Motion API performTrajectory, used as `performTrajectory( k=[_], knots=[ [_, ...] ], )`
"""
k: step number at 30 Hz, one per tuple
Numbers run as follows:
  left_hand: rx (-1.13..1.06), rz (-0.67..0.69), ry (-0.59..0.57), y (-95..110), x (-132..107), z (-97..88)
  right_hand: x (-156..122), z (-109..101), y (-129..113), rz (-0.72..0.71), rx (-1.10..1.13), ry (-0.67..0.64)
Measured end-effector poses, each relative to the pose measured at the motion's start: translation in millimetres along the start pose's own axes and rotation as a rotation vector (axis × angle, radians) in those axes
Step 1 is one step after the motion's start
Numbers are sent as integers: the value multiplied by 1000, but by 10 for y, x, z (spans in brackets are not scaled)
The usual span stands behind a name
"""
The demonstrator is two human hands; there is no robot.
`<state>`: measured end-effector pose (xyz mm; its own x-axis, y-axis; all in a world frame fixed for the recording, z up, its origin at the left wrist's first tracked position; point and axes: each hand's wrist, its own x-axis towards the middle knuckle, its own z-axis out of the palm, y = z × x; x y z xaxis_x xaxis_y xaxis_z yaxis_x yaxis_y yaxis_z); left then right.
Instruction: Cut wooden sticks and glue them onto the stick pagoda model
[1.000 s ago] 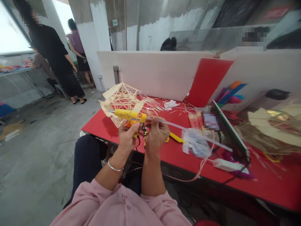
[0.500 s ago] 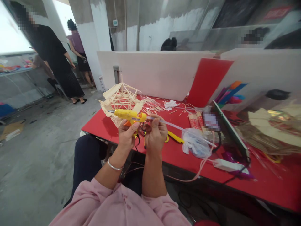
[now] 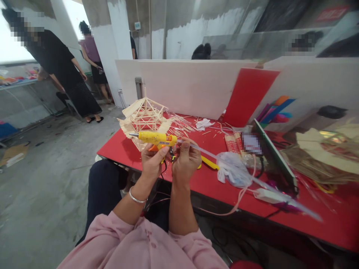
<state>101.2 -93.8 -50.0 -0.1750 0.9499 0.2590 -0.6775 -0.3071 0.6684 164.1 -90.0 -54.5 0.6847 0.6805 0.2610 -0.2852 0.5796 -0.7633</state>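
Note:
My left hand (image 3: 152, 160) is wrapped round the handle of a yellow hot glue gun (image 3: 153, 137), whose metal nozzle points left. Between thumb and fingers, my right hand (image 3: 186, 157) pinches a long translucent glue stick (image 3: 209, 152) close to the gun's back end. One end of the stick is at the rear of the gun; the other reaches far to the right and is blurred. Just behind the gun stands a pavilion-like model made of thin wooden sticks (image 3: 146, 118), partly hidden by the gun and my left hand.
Loose sticks, a crumpled tissue (image 3: 204, 124), a plastic bag (image 3: 234, 170) and a yellow-handled tool (image 3: 209, 163) lie on the red table (image 3: 224, 201). A white board (image 3: 182, 87) stands along the back. A white power strip (image 3: 269, 195) sits at right. Two people stand at the far left.
The glue stick's far end now reaches much further right and lower. The glue gun and both hands have shifted slightly right. The person in black at left leans over more.

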Motion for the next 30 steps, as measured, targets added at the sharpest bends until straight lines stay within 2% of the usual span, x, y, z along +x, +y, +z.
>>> performTrajectory(
  k=[4,9,12,17,23,27,30],
  knots=[
    [8,4,-27,12,-8,-15,19,1,-19,68,49,-74],
    [42,-21,-78,-17,-29,-57,61,22,-42,186,76,-42],
    [29,-31,-68,-21,-29,-51,49,3,-15,174,83,-39],
    [21,-87,-45,4,-3,-39,37,-57,39,158,80,-156],
    [-10,-198,-46,7,17,-78,84,-126,25,41,-20,-220],
    [-3,-217,-64,5,12,-77,90,-136,31,-8,-53,-179],
    [-16,-202,-64,11,0,-52,68,-101,49,42,-34,-119]
  ],
)
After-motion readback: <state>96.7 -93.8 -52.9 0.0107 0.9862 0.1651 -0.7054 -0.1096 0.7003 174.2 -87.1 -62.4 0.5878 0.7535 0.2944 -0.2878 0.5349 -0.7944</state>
